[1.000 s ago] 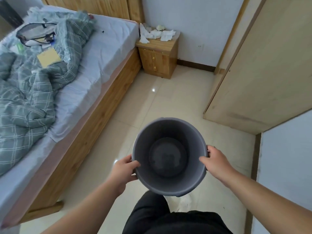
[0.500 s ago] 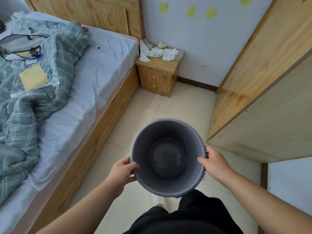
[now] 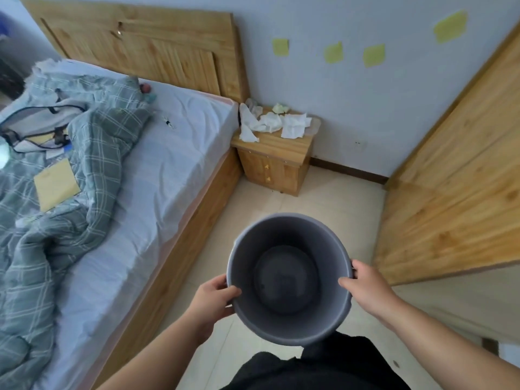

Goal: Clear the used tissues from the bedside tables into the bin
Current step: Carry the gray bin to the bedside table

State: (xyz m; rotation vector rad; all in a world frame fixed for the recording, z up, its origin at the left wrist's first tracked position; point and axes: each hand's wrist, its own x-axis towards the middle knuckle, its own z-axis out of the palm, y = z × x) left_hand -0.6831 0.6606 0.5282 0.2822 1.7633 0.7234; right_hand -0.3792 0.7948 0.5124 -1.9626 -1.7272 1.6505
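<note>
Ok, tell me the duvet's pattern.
Grey-green with a pale check, the duvet shows best in the head view.

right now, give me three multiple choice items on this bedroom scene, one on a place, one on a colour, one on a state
1. Where do the crumpled tissues lie?
A. on the bedside table
B. on the floor tiles
C. inside the bin

2. What colour is the bin?
A. red
B. grey
C. white

3. How is the bin held?
A. by the left hand alone
B. it stands on the floor, untouched
C. by both hands, one on each side of the rim

Answers:
1. A: the white tissues sit in a heap on top of the wooden bedside table beside the bed.
2. B: its wall and inside are a plain dark grey.
3. C: the left hand grips the left side of the rim and the right hand the right side, with the bin off the floor and nothing visible inside it.
</note>
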